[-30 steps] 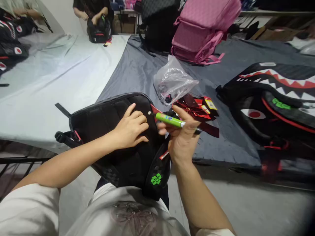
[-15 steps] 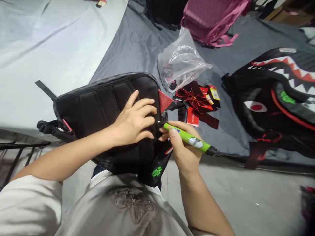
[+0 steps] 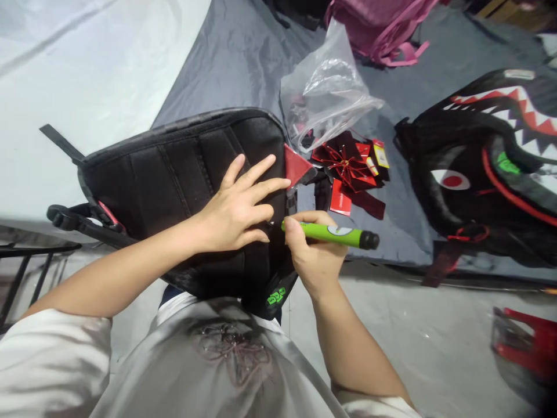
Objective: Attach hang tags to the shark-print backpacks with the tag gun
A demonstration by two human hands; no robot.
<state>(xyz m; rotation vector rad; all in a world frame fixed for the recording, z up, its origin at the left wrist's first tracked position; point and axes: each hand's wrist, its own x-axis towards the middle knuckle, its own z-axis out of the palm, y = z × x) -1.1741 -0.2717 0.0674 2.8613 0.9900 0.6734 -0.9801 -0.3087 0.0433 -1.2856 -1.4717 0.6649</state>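
Note:
A black backpack (image 3: 148,186) lies across my lap and the table edge with its padded back panel facing up. My left hand (image 3: 248,203) rests on that panel, fingers spread, its fingertips close to a red triangular patch (image 3: 298,166) at the bag's end. A green marker pen (image 3: 322,232) is gripped in my right hand (image 3: 311,249), its dark end pointing right. The pen's tip side meets the bag's edge near my left fingers; the tip itself is hard to make out. Green lettering (image 3: 275,296) shows on a strap below.
Beyond the bag lie a clear plastic bag (image 3: 333,87) and a bundle of red and black tags (image 3: 348,168). A shark-mouth backpack (image 3: 474,174) sits to the right, a pink bag (image 3: 378,26) behind. Black metal bars (image 3: 26,273) stand at lower left, a red object (image 3: 522,342) at lower right.
The marker has swung flatter and moved left, its tip now down at the bag. My left fingers have spread wider, one reaching the red patch. The view has shifted slightly.

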